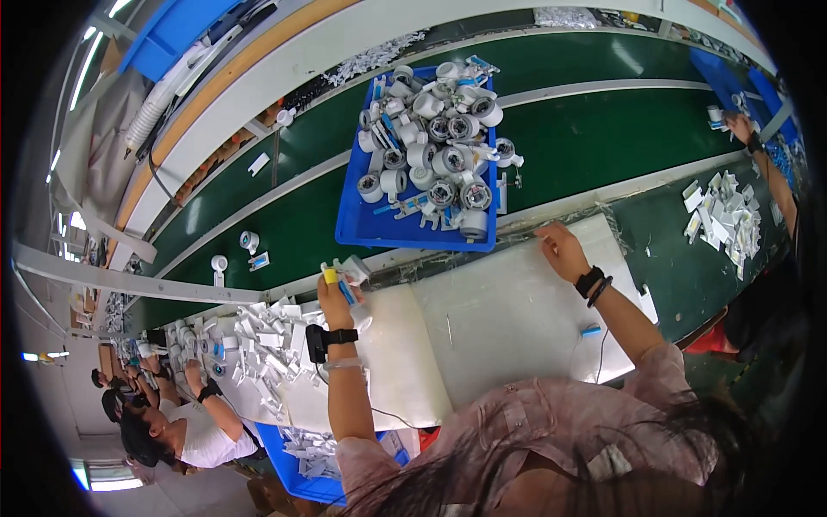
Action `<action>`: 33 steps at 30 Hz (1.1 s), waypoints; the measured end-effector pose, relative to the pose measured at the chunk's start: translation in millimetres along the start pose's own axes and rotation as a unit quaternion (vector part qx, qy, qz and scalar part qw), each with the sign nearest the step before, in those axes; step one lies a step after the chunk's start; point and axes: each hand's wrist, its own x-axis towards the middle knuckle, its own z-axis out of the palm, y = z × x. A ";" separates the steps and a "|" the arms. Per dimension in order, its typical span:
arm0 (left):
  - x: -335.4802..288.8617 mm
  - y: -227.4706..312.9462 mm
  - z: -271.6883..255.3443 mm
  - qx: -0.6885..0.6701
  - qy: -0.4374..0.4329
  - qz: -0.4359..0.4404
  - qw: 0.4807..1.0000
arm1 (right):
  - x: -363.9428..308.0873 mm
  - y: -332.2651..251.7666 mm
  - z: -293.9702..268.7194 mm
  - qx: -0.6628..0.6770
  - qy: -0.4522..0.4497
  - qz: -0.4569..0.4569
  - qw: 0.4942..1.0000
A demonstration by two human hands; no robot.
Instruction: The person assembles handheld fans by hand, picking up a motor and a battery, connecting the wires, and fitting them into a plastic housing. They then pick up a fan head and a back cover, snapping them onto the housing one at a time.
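Observation:
My left hand [334, 297] is closed around a small white plastic part with a blue piece [346, 291] on it, above the left side of the work surface. A yellow band shows at one fingertip. The white end of the part points to the right, partly hidden by my fingers. My right hand [564, 252] hovers over the far edge of the pale work mat [508, 302], its fingers loosely bent and apart, with nothing in them. Beyond both hands a blue bin [345, 226] is heaped with round white-and-grey housings [448, 159] with blue pieces.
A pile of white plastic pieces [276, 340] lies left of the mat; another white pile [724, 215] lies far right. Several loose parts sit on the green conveyor [586, 129]. Co-workers sit at left, and another person's hand [739, 127] reaches in at right. A blue crate [297, 482] stands below left.

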 end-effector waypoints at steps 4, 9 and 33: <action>73.9 -19.3 -12.5 -0.049 0.070 0.023 0.996 | 64.0 42.2 5.0 -0.207 0.006 -0.067 0.976; 151.6 -66.9 -54.2 0.017 0.143 0.033 0.989 | 140.0 64.6 25.0 -0.398 -0.023 -0.219 0.891; -192.8 35.3 155.1 0.233 -0.386 0.389 0.803 | -49.6 -99.9 -38.2 0.345 -0.334 0.176 0.859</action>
